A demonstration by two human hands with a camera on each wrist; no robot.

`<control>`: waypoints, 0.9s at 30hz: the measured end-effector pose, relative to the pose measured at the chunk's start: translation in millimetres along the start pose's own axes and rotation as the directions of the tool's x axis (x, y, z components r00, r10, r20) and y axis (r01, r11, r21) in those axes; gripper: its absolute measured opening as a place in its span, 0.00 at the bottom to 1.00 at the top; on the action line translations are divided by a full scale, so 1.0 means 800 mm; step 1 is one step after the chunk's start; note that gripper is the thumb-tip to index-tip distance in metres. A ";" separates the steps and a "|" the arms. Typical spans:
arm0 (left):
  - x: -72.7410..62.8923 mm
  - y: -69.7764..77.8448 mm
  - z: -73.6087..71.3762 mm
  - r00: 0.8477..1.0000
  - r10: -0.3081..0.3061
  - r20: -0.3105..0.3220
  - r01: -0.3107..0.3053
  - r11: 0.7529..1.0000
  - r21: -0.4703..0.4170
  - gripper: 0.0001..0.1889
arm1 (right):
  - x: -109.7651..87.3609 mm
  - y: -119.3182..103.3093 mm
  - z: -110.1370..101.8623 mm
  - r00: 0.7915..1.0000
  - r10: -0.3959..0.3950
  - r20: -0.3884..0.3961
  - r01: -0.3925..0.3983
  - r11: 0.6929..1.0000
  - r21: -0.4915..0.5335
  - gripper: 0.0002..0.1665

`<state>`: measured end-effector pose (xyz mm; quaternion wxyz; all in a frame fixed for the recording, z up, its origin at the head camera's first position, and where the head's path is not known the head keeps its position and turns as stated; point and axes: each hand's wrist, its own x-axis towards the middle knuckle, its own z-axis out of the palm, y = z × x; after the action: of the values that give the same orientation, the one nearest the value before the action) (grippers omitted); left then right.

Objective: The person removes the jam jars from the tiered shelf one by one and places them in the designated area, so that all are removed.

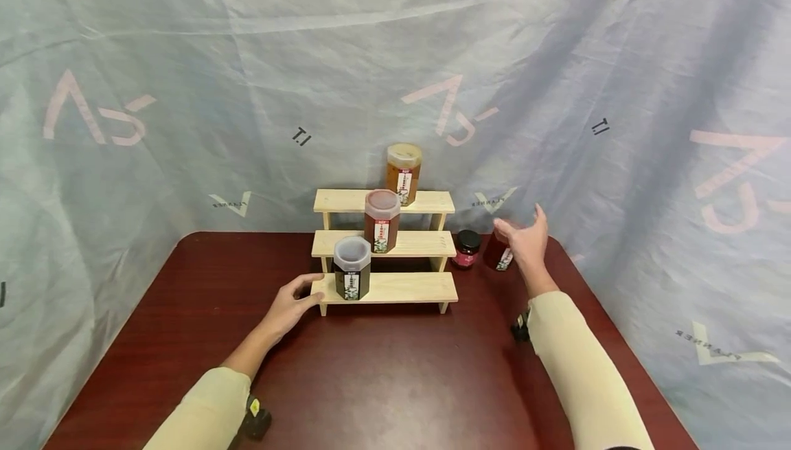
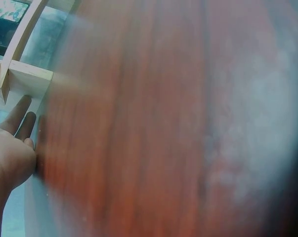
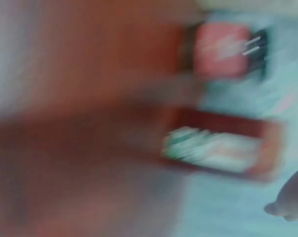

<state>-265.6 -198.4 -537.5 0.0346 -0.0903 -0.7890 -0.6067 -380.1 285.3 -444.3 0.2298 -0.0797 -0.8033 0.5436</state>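
My left hand [image 1: 289, 307] grips the left end of the lowest step of a three-step wooden display stand [image 1: 408, 288]. In the left wrist view, fingers [image 2: 18, 118] reach under that step beside its leg. A dark hexagonal jar [image 1: 352, 271] stands on the bottom step, a reddish-brown one [image 1: 382, 223] on the middle step and an amber one [image 1: 404, 175] on top. My right hand [image 1: 528, 240], thumb and fingers spread, is beside a dark red hexagonal jar [image 1: 497, 254] on the table and partly covers it; its label [image 3: 213, 148] is blurred in the right wrist view.
Between the stand and the red jar sits a small round jar [image 1: 466, 251] with a black lid and pink label. Grey printed sheeting [image 1: 278, 93] hangs close behind and along both sides of the dark red wooden table [image 1: 383, 367].
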 end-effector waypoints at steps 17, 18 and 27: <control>-0.015 0.042 0.001 0.999 -0.022 0.024 0.021 1.000 0.006 0.23 | -0.027 -0.213 0.169 0.945 -0.195 0.264 0.228 0.968 -0.101 0.57; -0.015 0.044 0.002 0.999 -0.027 0.024 0.027 1.000 0.006 0.23 | -0.027 -0.214 0.174 0.945 -0.198 0.260 0.235 0.964 -0.120 0.58; -0.008 0.045 0.018 0.998 -0.023 0.052 0.024 1.000 -0.017 0.23 | -0.023 -0.202 0.176 0.959 -0.151 0.242 0.195 0.965 -0.173 0.50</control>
<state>-251.8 -176.3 -508.3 0.0063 -0.0971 -0.7854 -0.6113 -408.5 96.8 -345.0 0.1746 0.0316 -0.8776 0.4453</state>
